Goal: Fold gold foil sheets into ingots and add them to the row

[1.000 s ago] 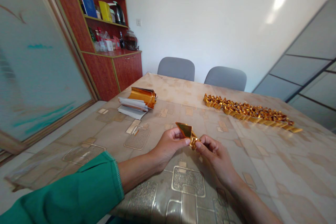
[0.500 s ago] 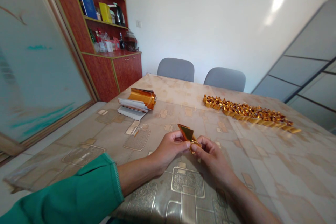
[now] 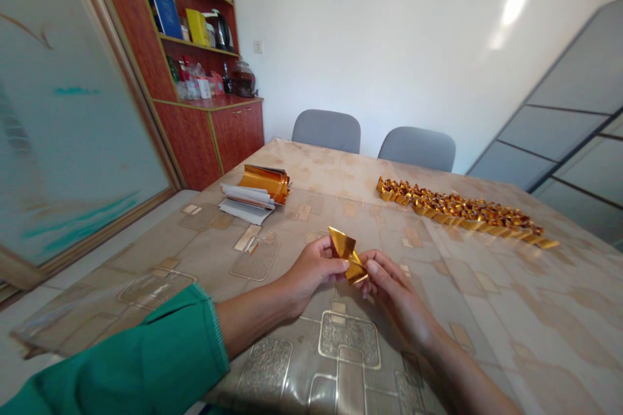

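A small piece of folded gold foil paper [image 3: 346, 251] is held above the table between my two hands. My left hand [image 3: 316, 269] pinches its left side between thumb and fingers. At the lower right corner of the paper, my right hand [image 3: 389, 275] has thumb and forefinger closed on its edge. One pointed flap stands up at the top left. To the far right lie rows of many folded gold pieces [image 3: 462, 207], packed close together. A stack of gold and white paper sheets [image 3: 263, 188] rests on the table at the left.
A patterned plastic cover lies over the table [image 3: 487, 311]. Two grey chairs [image 3: 326, 131] [image 3: 417, 148] stand against its far side. On the left are a red-brown cabinet [image 3: 209, 133] with shelves of household items and a frosted glass door [image 3: 78, 104].
The folded gold paper has turned in my hands, its lower part now spread to the lower right. My right thumb has shifted from its middle to its right corner.
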Demonstrator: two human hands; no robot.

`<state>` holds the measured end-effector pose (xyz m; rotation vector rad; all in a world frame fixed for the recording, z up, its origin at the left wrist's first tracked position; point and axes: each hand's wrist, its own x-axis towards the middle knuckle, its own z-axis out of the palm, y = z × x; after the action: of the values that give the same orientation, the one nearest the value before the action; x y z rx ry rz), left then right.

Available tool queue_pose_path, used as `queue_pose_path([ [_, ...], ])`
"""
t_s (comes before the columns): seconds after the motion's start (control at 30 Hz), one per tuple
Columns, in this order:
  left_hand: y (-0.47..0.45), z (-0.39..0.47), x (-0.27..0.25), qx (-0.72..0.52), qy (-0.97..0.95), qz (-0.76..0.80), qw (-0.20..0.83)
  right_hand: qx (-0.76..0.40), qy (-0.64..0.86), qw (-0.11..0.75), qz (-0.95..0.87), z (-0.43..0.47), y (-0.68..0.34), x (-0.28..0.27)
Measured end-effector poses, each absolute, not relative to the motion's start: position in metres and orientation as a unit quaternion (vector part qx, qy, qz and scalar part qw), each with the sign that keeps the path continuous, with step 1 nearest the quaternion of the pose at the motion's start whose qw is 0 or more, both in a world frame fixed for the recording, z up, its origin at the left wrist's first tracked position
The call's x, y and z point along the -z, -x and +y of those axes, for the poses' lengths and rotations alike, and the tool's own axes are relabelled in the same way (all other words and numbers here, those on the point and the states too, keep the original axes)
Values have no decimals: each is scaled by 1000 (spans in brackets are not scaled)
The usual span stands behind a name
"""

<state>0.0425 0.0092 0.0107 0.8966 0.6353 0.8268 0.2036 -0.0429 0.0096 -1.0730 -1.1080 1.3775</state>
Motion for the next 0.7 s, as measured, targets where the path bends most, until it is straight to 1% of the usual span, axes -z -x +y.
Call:
queue_pose_path([
  [0.07, -41, 11, -10, -343, -411, 298, 790, -575, 449, 528, -434, -42, -205, -11],
  [0.13, -39, 12, -8, -312, -403, 310, 803, -541, 460, 549, -441, -41, -207, -11],
  [0.23, -36, 14, -7, -294, -387, 311, 817, -393, 486, 552, -552, -38, -213, -8],
  [0.3, -35, 14, -8, -277, -380, 298, 831, -288, 487, 524, -637, -37, -216, -7],
  [0.37, -35, 14, -8, -260, -379, 286, 841, -225, 475, 499, -689, -38, -219, -7],
  [0.5, -35, 13, -10, -253, -382, 272, 846, -185, 474, 483, -713, -38, -222, -8],
  [0.7, -36, 11, -9, -265, -395, 260, 840, -184, 461, 455, -739, -34, -229, -11],
])
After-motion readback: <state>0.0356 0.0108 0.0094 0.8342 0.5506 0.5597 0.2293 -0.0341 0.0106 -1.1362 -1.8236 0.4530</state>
